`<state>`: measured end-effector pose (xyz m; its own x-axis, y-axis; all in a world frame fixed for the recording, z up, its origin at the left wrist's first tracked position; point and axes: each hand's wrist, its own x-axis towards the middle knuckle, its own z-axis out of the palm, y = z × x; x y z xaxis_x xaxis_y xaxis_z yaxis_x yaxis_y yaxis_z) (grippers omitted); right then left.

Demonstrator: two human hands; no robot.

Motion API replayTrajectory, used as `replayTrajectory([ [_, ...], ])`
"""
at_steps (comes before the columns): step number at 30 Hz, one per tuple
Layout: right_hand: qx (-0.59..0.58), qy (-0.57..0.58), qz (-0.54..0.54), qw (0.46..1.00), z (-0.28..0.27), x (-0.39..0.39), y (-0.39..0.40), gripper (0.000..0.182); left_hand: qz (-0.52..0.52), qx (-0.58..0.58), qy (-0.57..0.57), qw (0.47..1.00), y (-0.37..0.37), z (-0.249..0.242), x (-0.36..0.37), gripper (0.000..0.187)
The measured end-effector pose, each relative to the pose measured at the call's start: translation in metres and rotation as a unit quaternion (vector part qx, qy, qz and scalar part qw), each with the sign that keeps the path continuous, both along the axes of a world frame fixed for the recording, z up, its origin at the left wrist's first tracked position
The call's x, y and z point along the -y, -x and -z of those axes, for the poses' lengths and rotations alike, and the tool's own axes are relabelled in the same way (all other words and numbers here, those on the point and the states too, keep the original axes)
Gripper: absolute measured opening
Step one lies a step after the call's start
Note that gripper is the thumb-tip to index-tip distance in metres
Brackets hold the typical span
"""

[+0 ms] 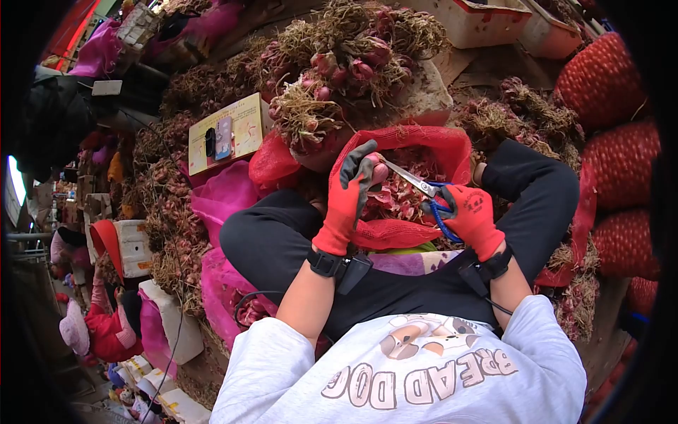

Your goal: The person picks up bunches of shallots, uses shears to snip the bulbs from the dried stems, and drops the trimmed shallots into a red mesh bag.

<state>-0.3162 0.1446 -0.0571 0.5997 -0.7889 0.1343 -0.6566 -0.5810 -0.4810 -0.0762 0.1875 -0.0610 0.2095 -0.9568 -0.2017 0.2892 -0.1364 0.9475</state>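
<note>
My left hand (346, 201), in a red glove with dark grey fingertips, is closed on a purple-red shallot (379, 169) at its fingertips. In my right hand (472, 217), gloved the same way, is a pair of scissors (413, 179) with blue-wrapped handles. Their blades point left, with the tips right at the shallot. Below both hands, between my legs, lies a red mesh bag (406, 235) with its mouth spread wide. Loose shallots and papery skins (395, 201) fill it.
Ahead, bunches of shallots with dry stalks (346, 63) are heaped on a white foam box (427, 92). A carton (244, 131) bearing a phone (223, 137) stands to the left. Full red mesh sacks (618, 169) line the right. Another person (109, 328) is at far left.
</note>
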Motion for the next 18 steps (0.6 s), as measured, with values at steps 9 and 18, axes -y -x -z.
replayTrajectory([
  [9,0.188,-0.364,0.057,0.910,0.007,-0.005,-0.007,0.028,0.084,-0.013,0.014,0.996,-0.001,-0.009,-0.001,0.044],
  [18,0.428,-0.604,0.037,0.671,0.019,0.015,-0.042,0.034,0.167,0.060,0.045,0.983,0.007,-0.009,-0.010,0.046],
])
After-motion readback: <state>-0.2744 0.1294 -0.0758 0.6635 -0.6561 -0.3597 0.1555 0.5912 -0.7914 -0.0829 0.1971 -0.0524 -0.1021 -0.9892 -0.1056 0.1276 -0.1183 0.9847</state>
